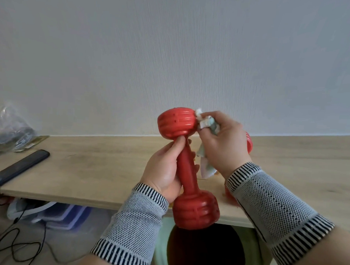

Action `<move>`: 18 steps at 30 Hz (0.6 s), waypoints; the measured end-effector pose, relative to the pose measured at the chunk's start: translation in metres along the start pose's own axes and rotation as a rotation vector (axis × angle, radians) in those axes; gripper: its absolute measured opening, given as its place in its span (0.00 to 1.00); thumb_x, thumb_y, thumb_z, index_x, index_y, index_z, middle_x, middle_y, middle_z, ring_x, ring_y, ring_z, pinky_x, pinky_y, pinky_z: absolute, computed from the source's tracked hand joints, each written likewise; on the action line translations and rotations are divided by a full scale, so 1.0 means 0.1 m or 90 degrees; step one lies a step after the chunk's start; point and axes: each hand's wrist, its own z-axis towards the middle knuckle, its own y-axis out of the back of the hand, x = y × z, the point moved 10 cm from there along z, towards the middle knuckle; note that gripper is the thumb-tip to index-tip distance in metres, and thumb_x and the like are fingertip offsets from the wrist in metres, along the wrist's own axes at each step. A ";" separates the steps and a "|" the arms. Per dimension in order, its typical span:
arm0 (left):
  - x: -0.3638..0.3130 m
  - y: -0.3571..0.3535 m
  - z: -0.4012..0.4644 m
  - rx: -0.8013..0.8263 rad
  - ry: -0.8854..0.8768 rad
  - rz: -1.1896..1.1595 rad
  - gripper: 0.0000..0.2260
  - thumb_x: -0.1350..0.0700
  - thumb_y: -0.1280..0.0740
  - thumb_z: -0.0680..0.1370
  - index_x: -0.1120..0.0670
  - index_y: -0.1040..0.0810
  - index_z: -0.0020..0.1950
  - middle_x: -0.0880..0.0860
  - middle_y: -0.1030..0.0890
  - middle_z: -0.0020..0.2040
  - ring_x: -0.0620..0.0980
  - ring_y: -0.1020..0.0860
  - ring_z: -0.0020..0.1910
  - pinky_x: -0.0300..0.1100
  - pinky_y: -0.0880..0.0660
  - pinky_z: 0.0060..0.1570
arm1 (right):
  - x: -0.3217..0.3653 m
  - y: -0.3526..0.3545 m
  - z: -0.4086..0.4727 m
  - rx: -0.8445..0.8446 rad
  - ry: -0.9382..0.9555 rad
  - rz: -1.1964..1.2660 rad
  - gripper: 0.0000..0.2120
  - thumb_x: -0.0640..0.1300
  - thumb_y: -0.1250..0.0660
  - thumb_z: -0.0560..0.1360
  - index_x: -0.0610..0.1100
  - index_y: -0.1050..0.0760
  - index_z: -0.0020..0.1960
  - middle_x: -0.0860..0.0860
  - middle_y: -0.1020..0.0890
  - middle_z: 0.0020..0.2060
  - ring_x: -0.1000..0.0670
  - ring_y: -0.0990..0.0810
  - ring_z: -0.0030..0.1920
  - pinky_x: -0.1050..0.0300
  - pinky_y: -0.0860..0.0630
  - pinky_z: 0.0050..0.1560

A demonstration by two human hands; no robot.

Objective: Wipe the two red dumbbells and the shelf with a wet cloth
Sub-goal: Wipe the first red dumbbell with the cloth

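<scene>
My left hand [164, 170] grips the handle of a red dumbbell [177, 122], holding it nearly upright above the front edge of the wooden shelf [100, 169]. My right hand [223, 142] holds a crumpled pale cloth [206, 123] and presses it against the right side of the dumbbell's upper head. A second red dumbbell [249, 143] lies on the shelf behind my right hand and forearm, mostly hidden; only bits of its two ends show.
A dark flat phone-like device [18, 167] lies on the shelf's left part, with a clear plastic bag [7, 129] behind it by the wall. Under the shelf are a cable [19, 243], plastic items and a pale round bin [205, 252].
</scene>
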 end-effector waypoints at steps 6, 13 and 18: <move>0.04 0.07 0.02 -0.019 0.012 0.011 0.16 0.52 0.34 0.77 0.63 0.22 0.56 0.59 0.19 0.43 0.54 0.21 0.42 0.50 0.24 0.44 | 0.06 -0.03 -0.07 0.006 0.019 -0.043 0.08 0.37 0.34 0.71 0.46 0.20 0.48 0.52 0.20 0.40 0.52 0.22 0.41 0.58 0.26 0.44; 0.13 0.05 0.03 -0.021 0.063 -0.054 0.14 0.51 0.39 0.81 0.59 0.23 0.58 0.55 0.19 0.41 0.49 0.20 0.36 0.43 0.27 0.37 | 0.05 -0.10 -0.05 0.044 0.040 -0.095 0.12 0.36 0.35 0.71 0.45 0.19 0.52 0.52 0.20 0.47 0.51 0.21 0.48 0.62 0.28 0.49; 0.14 0.10 0.05 -0.050 0.040 -0.035 0.13 0.52 0.38 0.80 0.59 0.19 0.52 0.57 0.20 0.40 0.52 0.22 0.36 0.43 0.28 0.36 | 0.39 -0.16 -0.15 0.022 0.173 -0.137 0.14 0.36 0.36 0.67 0.42 0.18 0.50 0.48 0.20 0.46 0.44 0.22 0.47 0.54 0.25 0.48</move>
